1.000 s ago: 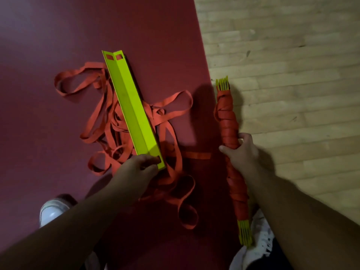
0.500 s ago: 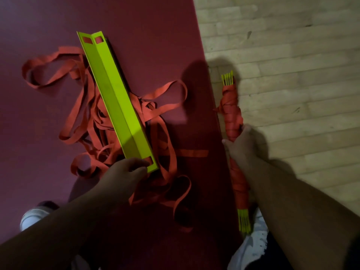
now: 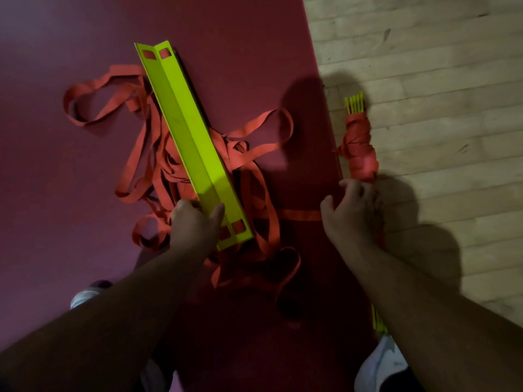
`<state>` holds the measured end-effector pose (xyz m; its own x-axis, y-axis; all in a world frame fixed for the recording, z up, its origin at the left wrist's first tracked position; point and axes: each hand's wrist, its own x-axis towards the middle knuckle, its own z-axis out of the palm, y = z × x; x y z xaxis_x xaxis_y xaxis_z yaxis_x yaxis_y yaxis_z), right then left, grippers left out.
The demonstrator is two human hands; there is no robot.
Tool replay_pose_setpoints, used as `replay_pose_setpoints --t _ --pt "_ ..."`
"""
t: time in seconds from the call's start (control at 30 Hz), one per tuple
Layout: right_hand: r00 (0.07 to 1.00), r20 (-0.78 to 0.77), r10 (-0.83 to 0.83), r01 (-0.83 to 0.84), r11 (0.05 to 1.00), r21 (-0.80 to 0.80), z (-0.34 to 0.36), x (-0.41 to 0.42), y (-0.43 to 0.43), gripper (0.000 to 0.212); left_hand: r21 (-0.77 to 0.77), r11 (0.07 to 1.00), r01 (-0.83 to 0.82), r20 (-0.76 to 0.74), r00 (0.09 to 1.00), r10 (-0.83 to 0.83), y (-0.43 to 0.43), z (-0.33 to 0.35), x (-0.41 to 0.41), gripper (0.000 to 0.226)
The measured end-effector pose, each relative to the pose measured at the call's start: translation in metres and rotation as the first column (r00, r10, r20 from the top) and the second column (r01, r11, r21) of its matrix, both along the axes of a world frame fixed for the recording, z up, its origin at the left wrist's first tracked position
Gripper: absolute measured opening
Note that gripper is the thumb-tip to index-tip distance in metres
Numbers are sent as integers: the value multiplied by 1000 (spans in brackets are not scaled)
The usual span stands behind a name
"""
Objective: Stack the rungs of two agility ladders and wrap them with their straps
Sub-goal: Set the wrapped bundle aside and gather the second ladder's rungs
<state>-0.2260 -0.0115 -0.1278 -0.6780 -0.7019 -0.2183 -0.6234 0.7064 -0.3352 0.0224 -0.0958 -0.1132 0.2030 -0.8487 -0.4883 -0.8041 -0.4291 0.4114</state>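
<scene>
While the red mat [image 3: 85, 193] spreads beside the wood floor [image 3: 438, 108], loose orange straps [image 3: 135, 162] sprawl across it | yellow rung stack [image 3: 186, 142] lies on them, left hand [image 3: 195, 226] gripping its near end | wrapped bundle [image 3: 359, 148] (along the mat's edge) clasped by right hand [image 3: 351, 215].

- The left hand [image 3: 195, 227] grips the near end of the rung stack [image 3: 186, 131]: the thumb lies across its top face and the fingers curl round its left edge.
- The back of this hand faces up, and the wrist is almost straight.
- The left forearm [image 3: 113, 315] is bare and comes from the lower left corner.
- The right hand [image 3: 352, 215] lies on the wrapped bundle [image 3: 359, 148], the fingers curled over it and the thumb standing out to the left.
- The right forearm [image 3: 424, 315] is bare and comes from the lower right.
- The two hands are apart and about level with each other.
</scene>
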Motion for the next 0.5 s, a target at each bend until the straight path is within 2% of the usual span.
replay_pose_setpoints --t 0.07,0.13,0.23,0.3,0.37,0.43,0.5 --pt "998 62 -9 10 1000 -9 2 15 -1 40 88 995 -50 45 998 46 -9 -10 0 60" --pt "993 117 -18 20 1000 -14 3 25 0 37 198 980 -17 44 999 8 -17 -18 2 49" --pt "983 182 4 1 1000 -26 2 33 4 32 235 972 20 -71 997 -3 -19 -23 2 37" --pt "977 214 22 -22 1000 0 0 33 5 28 267 964 -5 -213 975 64 -20 -24 0 33" --pt "960 278 23 -33 999 33 -2 33 3 25 357 932 -70 -251 954 167 -21 -20 -4 28" --pt "930 365 39 -57 998 39 -6 35 -1 21 423 905 -48 -208 967 148 -21 -12 -8 25" --pt "897 438 54 -83 995 49 -10 37 -8 14 427 896 119 -117 990 -76 -20 -8 -8 29"
